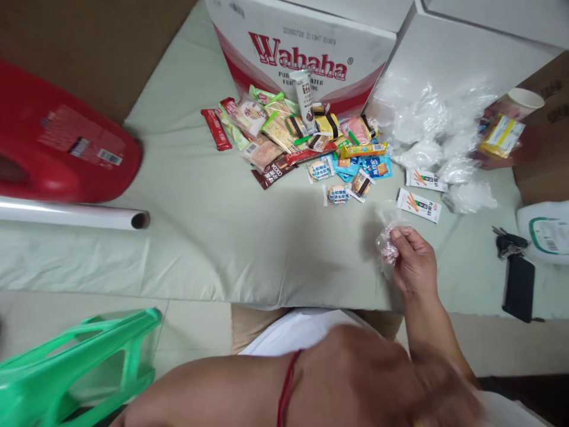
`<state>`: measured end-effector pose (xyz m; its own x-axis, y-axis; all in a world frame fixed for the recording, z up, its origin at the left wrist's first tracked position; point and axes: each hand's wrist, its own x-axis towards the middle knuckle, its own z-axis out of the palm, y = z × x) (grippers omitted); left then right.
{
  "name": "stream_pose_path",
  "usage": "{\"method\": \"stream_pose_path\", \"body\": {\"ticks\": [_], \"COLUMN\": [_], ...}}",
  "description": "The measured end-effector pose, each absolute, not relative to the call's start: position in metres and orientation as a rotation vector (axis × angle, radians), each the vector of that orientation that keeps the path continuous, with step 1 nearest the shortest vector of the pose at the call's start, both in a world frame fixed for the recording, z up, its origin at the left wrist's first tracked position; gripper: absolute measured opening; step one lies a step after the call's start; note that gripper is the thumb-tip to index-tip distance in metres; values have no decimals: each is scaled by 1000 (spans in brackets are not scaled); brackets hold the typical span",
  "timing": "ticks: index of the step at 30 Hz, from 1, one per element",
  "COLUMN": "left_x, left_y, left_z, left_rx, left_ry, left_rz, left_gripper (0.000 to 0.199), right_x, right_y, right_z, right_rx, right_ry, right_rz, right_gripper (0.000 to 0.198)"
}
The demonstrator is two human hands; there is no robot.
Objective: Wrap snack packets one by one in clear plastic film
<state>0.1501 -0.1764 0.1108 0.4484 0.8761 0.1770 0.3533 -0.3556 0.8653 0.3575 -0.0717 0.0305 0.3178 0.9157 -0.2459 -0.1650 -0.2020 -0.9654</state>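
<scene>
My right hand [415,258] is closed on a crumpled clear plastic bag [387,240] over the front part of the cloth-covered table. Close to the camera, my left hand [386,379] crosses the bottom of the view with a red string [288,385] at its wrist. It is smeared by motion, so its fingers do not show clearly. Just beyond the bag lie two white snack packets with orange sticks printed on them, the nearer packet [419,205] being closest to my right hand. A pile of wrapped snacks [278,131] lies farther back, left of the bag.
A Wahaha carton [306,53] stands behind the snacks. Several crumpled plastic bags [427,124] lie right of it, near a paper cup [524,102]. A black phone [519,287] and keys [509,242] rest at right. At left are a red jug [66,139], a white roll [71,214] and a green stool [89,356].
</scene>
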Motion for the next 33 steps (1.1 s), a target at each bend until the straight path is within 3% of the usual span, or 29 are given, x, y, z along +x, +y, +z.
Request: {"method": "stream_pose_path", "body": {"ticks": [2,4,7,11,15,18,22,27,33], "left_x": [146,143,148,166,169,156,133,116,114], "left_y": [-147,-126,-112,-104,-94,-86,-66,-30,-26], "left_z": [86,61,24,-6,-12,-8,-8,-21,-42], "left_rx": [1886,1590,1175,758,471,455,604,910,1019], "left_ry": [799,1155,1372,1211,908,801,985,1224,1234], "left_rz": [888,877,992,1105,1121,1082,1146,1126,1230], "left_gripper": [37,48,48,74,75,65,46,41,39], "right_x": [350,344,330,305,299,313,342,358,346], "right_y": [-74,-77,-84,-94,-98,-91,-64,-28,-32], "right_z": [35,36,33,29,29,28,21,6,-14], "right_rx": [-1404,-1392,-1376,-1327,-1256,-1261,-1372,-1436,-1403], "right_ry": [-718,-708,-737,-710,-446,-421,-776,-986,-831], "right_rz": [1198,1239,1320,1588,1860,1865,1671,1429,1435], "right_gripper": [37,38,37,35,41,44,40,46,49]}}
